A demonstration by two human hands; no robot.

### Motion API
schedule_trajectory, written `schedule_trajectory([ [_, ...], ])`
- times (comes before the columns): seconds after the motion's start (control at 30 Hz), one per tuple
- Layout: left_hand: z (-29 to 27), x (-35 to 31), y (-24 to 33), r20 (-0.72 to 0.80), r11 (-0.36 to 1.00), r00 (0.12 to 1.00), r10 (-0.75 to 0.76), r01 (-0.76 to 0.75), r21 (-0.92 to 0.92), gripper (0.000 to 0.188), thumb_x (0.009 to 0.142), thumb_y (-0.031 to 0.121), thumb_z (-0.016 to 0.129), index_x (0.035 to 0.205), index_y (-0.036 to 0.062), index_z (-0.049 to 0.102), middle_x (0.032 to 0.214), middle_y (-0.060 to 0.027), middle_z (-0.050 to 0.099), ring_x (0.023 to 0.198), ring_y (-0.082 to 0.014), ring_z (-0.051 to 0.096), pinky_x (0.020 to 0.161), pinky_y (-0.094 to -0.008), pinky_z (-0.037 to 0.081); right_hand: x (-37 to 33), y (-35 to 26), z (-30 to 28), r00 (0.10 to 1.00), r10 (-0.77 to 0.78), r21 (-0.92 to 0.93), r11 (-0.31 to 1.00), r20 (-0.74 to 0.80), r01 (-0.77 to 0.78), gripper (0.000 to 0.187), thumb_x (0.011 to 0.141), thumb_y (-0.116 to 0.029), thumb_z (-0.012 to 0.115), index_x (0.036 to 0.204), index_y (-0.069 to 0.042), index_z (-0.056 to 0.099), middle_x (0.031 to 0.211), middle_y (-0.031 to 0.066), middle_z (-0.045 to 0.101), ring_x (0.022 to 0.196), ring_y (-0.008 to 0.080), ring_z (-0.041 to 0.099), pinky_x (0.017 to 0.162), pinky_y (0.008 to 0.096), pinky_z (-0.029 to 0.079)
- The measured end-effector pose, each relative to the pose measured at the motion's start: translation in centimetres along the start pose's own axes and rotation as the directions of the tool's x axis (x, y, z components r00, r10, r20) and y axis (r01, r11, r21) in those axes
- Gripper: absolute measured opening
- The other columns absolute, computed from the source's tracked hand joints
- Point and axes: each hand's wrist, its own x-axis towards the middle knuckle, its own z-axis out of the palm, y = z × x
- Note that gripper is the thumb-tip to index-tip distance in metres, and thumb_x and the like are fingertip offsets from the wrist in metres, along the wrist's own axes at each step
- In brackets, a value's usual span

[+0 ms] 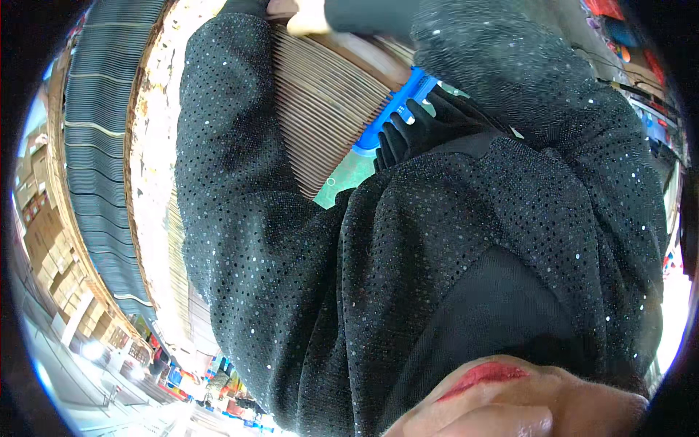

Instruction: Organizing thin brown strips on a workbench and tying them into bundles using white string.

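Note:
Both hands are close together at the top edge of the head view, largely cut off by it. My left hand (281,7) shows only a small part beyond its dark cuff. Pale and blurred, my right hand (309,17) reaches in from a black cuff on the right and overlaps the left. Whether either holds something cannot be made out. Just below them is a tightly packed row of thin brown sheets (328,98), seen by their edges. A blue plastic strip (395,109) runs slantwise along its right side. Above the strip lies a blurred, pale curved piece (375,62).
A green surface (348,175) shows beneath the row, near my body. On the left stretches a long bank of dark ribbed material (109,167) with a worn brown rim. Cardboard boxes (54,237) are piled beyond it. Assorted coloured items (626,51) lie at the far right.

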Motion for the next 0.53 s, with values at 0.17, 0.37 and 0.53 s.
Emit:
schedule_trajectory([
  [0.17, -0.7, 0.5, 3.0, 0.007, 0.999, 1.0, -0.014, 0.014, 0.036, 0.051, 0.099, 0.033, 0.054, 0.144, 0.0081, 0.057, 0.153, -0.0163, 0.051, 0.144, -0.0375, 0.042, 0.121, -0.046, 0.032, -1.0, 4.5, -2.3, 0.966, -0.167, 0.084, 0.979, -0.199, 0.187, 0.031, 0.082, -0.023, 0.066, 0.099, 0.001, 0.073, 0.097, 0.025, 0.073, 0.097, 0.0372, 0.07, 0.088, 0.0423, 0.055],
  [0.37, -0.2, 0.4, 0.0, 0.06, 0.993, 0.994, 0.095, -0.098, 0.064, 0.05, 0.097, 0.028, 0.055, 0.144, 0.0104, 0.057, 0.155, -0.0152, 0.049, 0.145, -0.0373, 0.041, 0.122, -0.0455, 0.031, 0.6, 5.5, -3.0, 0.926, -0.217, 0.327, 0.89, -0.309, 0.318, 0.031, 0.085, -0.02, 0.063, 0.107, 0.0, 0.07, 0.101, 0.0197, 0.074, 0.099, 0.0342, 0.07, 0.089, 0.0395, 0.053],
  [0.53, -0.3, 0.6, 1.2, 0.063, 0.989, 0.994, -0.087, 0.094, -0.115, 0.054, 0.095, 0.033, 0.06, 0.146, 0.0138, 0.056, 0.157, -0.0142, 0.048, 0.149, -0.0364, 0.035, 0.125, -0.0443, 0.027, 1.0, 8.2, -1.8, 0.917, -0.238, 0.265, 0.907, -0.321, 0.328, 0.045, 0.083, -0.02, 0.068, 0.125, -0.003, 0.066, 0.116, 0.0232, 0.071, 0.113, 0.0315, 0.066, 0.099, 0.038, 0.049],
])
